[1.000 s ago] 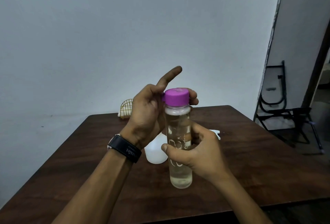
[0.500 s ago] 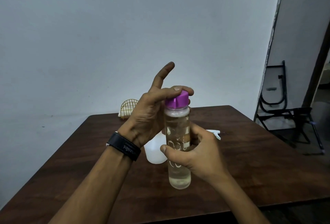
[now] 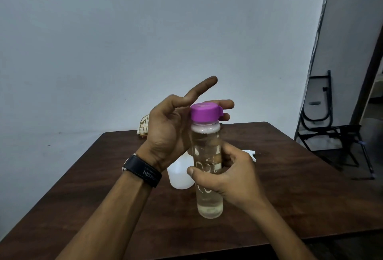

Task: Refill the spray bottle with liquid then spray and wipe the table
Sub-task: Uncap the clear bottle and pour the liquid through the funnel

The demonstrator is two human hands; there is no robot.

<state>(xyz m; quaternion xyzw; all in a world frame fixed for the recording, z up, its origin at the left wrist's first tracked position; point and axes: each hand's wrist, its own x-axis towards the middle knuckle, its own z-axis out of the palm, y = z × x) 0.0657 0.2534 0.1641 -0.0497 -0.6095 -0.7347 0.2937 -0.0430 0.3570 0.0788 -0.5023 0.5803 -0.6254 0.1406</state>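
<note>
The right hand (image 3: 230,173) is wrapped around the middle of one clear bottle (image 3: 207,168), held upright above the table (image 3: 290,187). The left hand (image 3: 172,133) is spread, index finger raised, other fingers curled behind the purple cap (image 3: 204,112), touching it. Pale liquid nearly fills the bottle. One white spray bottle (image 3: 180,176) stands behind, partly hidden.

jug (image 3: 180,176) behind bottle (image 3: 208,168), seemingly on table (image 3: 87,187).
</note>
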